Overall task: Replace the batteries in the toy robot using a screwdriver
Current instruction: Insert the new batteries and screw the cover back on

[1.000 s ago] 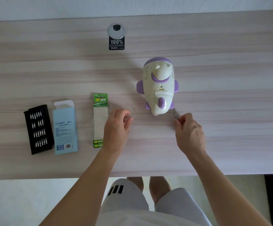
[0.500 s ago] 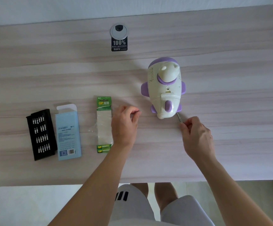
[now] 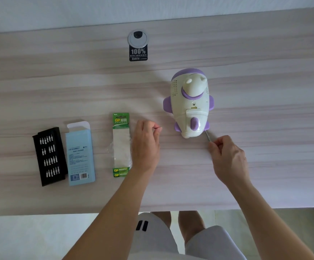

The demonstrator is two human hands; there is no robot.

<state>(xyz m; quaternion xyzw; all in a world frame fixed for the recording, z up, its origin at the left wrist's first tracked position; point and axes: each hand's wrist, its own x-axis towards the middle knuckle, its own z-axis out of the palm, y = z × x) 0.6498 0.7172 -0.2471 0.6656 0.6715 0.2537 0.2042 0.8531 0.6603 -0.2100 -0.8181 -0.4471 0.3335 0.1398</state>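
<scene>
Overhead, counter point(image 3: 264, 166) carrying toy robot point(image 3: 189, 102) lying right of centre, left hand point(image 3: 146, 145) resting beside battery pack point(image 3: 121, 145), grip curling, contents unclear, right hand point(image 3: 227, 158) grip pinching screwdriver point(image 3: 207, 136) by the robot's base.

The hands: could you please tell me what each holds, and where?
The right hand pinches the screwdriver near its rear end, shaft free. Whether the curled left hand holds anything cannot be told.
</scene>
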